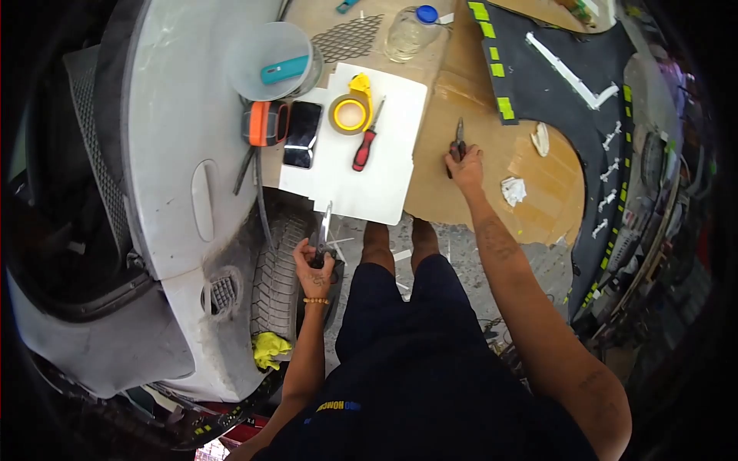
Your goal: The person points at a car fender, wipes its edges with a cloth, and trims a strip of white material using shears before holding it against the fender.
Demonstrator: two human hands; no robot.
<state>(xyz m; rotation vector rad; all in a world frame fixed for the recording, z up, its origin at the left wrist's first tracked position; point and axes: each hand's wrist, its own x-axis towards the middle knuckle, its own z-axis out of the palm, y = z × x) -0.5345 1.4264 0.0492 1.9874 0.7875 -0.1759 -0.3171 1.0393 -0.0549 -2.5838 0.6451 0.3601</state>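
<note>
My left hand (pixel 312 275) is closed around the dark handles of a pair of scissors (pixel 325 225); their shiny blades point up toward the edge of a white sheet (pixel 398 146). On the brown cardboard (pixel 438 188), my right hand (pixel 467 166) grips black-handled long-nose pliers (pixel 460 134), jaws pointing away from me. A red and black screwdriver (pixel 364 150) lies on the sheet beside a roll of brown tape on a yellow dispenser (pixel 360 84). Left of these lies a dark phone (pixel 304 131), with an orange and black tape measure (pixel 267 124) next to it.
A clear bucket (pixel 315 69) holds a teal tool. Behind are metal mesh (pixel 346 40) and a blue-lidded jar (pixel 411 40). A grey car body (pixel 169 115) and tyre (pixel 274 265) stand left. To the right lies a black panel (pixel 530 77) with tape strips; crumpled white paper (pixel 513 191) sits nearer.
</note>
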